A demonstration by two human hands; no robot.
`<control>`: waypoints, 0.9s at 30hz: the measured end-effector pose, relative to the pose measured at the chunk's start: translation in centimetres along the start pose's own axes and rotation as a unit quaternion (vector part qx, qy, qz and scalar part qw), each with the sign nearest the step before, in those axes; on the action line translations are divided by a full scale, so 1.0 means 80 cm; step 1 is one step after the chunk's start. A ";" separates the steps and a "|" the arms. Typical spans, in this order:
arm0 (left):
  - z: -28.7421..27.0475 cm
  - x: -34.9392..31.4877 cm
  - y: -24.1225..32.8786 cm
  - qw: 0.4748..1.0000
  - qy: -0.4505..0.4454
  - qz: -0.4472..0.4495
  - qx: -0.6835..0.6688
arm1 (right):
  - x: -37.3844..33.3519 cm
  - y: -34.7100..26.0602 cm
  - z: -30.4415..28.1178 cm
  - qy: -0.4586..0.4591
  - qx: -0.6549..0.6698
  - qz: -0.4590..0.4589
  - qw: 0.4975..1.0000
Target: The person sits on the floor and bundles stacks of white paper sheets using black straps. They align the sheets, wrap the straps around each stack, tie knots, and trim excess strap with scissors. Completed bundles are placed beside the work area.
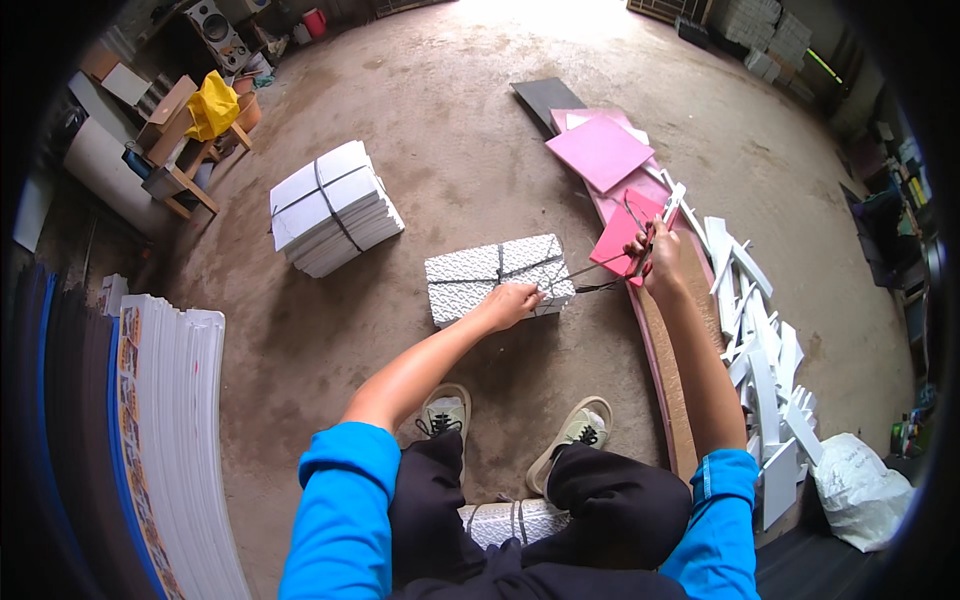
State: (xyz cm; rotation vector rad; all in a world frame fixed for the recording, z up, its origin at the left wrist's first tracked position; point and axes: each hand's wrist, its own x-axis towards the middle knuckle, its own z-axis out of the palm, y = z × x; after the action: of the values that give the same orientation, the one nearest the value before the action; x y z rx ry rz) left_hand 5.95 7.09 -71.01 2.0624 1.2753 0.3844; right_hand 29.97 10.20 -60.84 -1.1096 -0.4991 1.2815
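Observation:
A bundle of white bumpy-surfaced sheets (465,266) lies on the floor in front of my feet, with dark strap (500,264) crossed over its top. My left hand (514,306) is closed in a pinch at the bundle's near right edge, on the strap there. From that edge a length of strap runs taut to the right. My right hand (658,258) is closed round the strap's far part and what looks like red-handled scissors (637,276); the fingers partly hide both. A strap loop stands up above the right hand.
Another strapped white stack (325,200) stands farther left. Pink sheets (600,152) and a heap of white offcuts (760,350) lie along the right, near a white sack (862,490). Tall white sheets (180,430) stand at left. A strapped white block (515,521) is between my legs.

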 end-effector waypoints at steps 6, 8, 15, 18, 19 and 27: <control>-0.014 -0.060 -0.038 0.945 0.091 -0.198 0.244 | -0.020 0.120 -0.029 -0.135 -0.153 0.149 0.968; -0.031 -0.077 -0.045 0.934 0.063 -0.210 0.281 | -0.038 0.157 -0.018 -0.198 -0.193 0.132 0.952; -0.068 -0.091 -0.023 0.968 0.217 -0.012 0.122 | -0.071 0.198 0.005 -0.273 -0.424 0.059 0.861; -0.084 -0.089 0.020 0.959 0.266 0.064 0.072 | -0.066 0.197 0.013 -0.273 -0.367 0.084 0.885; -0.091 -0.089 0.028 0.956 0.272 0.098 0.047 | -0.062 0.191 0.019 -0.270 -0.321 0.099 0.902; -0.109 -0.053 0.050 0.958 0.284 0.026 -0.015 | -0.014 0.065 0.008 -0.066 -0.146 -0.036 0.986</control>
State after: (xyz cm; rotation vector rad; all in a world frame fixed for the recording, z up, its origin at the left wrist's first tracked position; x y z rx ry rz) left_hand 1.72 5.57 -61.53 2.0322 1.5203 1.0741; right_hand 26.48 8.87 -64.74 -1.2411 -0.8412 1.2497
